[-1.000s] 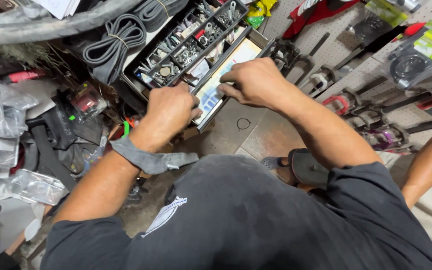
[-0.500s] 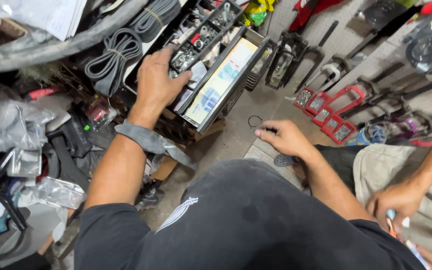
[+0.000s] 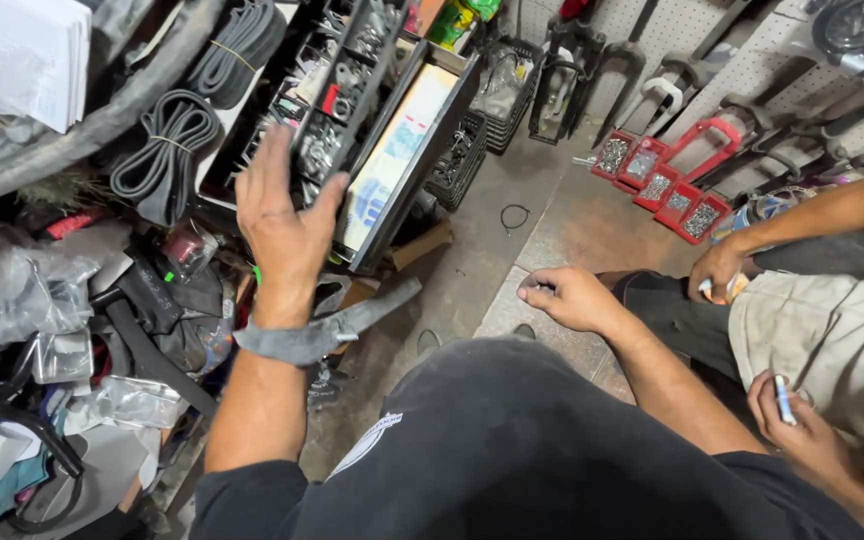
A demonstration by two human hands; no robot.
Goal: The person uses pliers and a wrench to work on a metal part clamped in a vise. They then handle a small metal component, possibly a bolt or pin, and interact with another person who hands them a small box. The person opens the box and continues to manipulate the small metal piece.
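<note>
— Reaching up, your left hand (image 3: 287,225) lies flat, fingers spread, against the black compartment tray (image 3: 337,120) of small metal parts.
— And your right hand (image 3: 572,297)?
— Curled shut low over the floor (image 3: 472,270); contents hidden.

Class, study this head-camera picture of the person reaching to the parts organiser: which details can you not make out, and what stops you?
1. Small parts in the black compartment tray, head view: too small and blurred to identify.
2. Whatever the right hand pinches: hidden by its curled fingers.
3. Tray edge under the left hand: covered by the palm.
4. The co-worker's hand holds a small object: largely hidden by the fingers.
</note>
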